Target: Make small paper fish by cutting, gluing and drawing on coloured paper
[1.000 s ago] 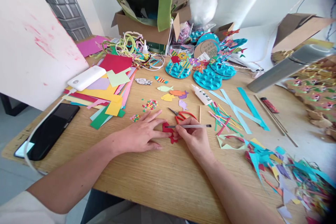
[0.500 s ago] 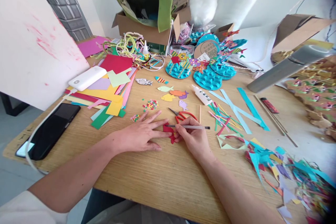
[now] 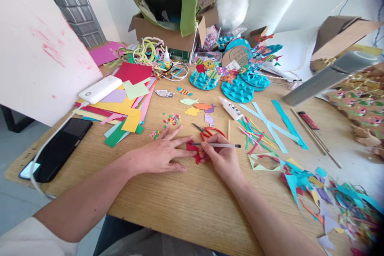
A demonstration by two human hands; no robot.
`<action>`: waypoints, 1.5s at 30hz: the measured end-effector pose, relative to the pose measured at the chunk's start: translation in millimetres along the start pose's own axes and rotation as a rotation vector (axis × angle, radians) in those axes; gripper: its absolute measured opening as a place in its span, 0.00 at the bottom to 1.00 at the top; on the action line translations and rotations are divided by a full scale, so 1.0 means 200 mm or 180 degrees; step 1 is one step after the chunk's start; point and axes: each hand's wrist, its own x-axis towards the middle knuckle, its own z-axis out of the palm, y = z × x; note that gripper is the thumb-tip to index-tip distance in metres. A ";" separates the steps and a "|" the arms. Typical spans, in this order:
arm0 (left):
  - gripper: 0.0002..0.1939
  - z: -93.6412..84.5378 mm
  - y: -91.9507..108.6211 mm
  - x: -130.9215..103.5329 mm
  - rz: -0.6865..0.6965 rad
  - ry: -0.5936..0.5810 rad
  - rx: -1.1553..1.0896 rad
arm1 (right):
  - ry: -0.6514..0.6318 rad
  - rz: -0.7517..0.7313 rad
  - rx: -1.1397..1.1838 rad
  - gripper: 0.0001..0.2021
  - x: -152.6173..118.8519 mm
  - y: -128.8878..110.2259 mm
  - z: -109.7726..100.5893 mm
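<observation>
On the table (image 3: 162,208), scissors (image 3: 205,130) lie behind the pen (image 3: 231,145), a phone (image 3: 60,148) left, scraps (image 3: 324,194) right.

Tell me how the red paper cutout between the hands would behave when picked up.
The red paper cutout would probably feel light and bend easily, as it looks like a thin sheet. Lying flat on the table, its edge may be hard to catch.

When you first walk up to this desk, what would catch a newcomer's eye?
Probably the large green shape atop the cardboard box at the back. Front and centre, the left hand has fingers on a red paper cutout, the right hand holding a pen over it. Bright paper scraps litter the near right.
</observation>
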 end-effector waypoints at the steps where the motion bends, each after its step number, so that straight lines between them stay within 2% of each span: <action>1: 0.27 0.00 0.00 0.00 0.0005 -0.0022 -0.0007 | -0.0007 -0.0004 0.0034 0.21 0.00 0.00 0.00; 5: 0.26 0.00 0.00 0.01 -0.0020 -0.0106 -0.0032 | -0.0041 -0.0010 0.0107 0.20 -0.01 0.00 0.00; 15: 0.25 -0.01 0.00 0.00 -0.0008 -0.0012 0.0032 | -0.0106 -0.0180 -0.0188 0.14 -0.01 -0.01 -0.01; 19: 0.26 -0.02 0.02 0.00 -0.0041 0.0008 -0.0042 | -0.0092 -0.0102 -0.0042 0.15 -0.01 -0.02 -0.01; 26: 0.28 -0.03 0.02 0.01 -0.0106 -0.0239 -0.0059 | 0.0084 -0.0003 -0.0072 0.19 0.00 0.00 -0.01; 45: 0.27 -0.03 0.01 0.00 -0.0166 -0.0437 -0.0120 | 0.0030 -0.0035 -0.0105 0.21 -0.01 0.00 0.00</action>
